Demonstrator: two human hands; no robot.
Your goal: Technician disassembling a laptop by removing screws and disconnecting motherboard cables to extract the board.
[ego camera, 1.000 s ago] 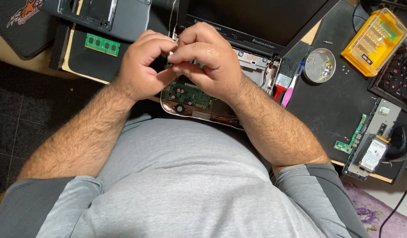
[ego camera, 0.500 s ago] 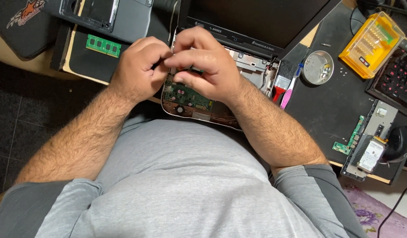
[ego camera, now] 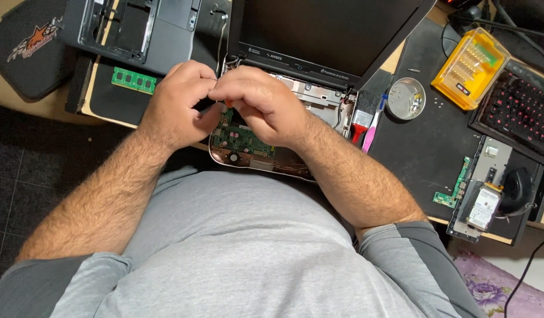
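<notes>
Both of our hands meet over the opened laptop base [ego camera: 266,144] in the head view; the left hand [ego camera: 177,106] is curled into a loose fist, fingertips pinched towards the right; the right hand [ego camera: 260,103] is closed too, and a sliver of orange-red, perhaps a small tool handle [ego camera: 228,103], shows between them, though we cannot tell what it is or which hand grips it; the fingertips themselves are hidden.

For work this fine, we judge it best to keep both wrists low and steady above the board, press straight down without tilting, and keep any loosened piece over the base so it cannot roll away.

The base lies at the near edge of the worktop [ego camera: 425,153], just in front of our grey shirt; its cover is off, showing a green circuit board [ego camera: 242,138] and a metal frame; the dark screen [ego camera: 325,32] stands behind it.

Nearby lie a green memory stick [ego camera: 133,80] to the left, a red-handled brush [ego camera: 361,118], a round metal dish [ego camera: 406,98] and a yellow bit case [ego camera: 469,68] to the right.
</notes>
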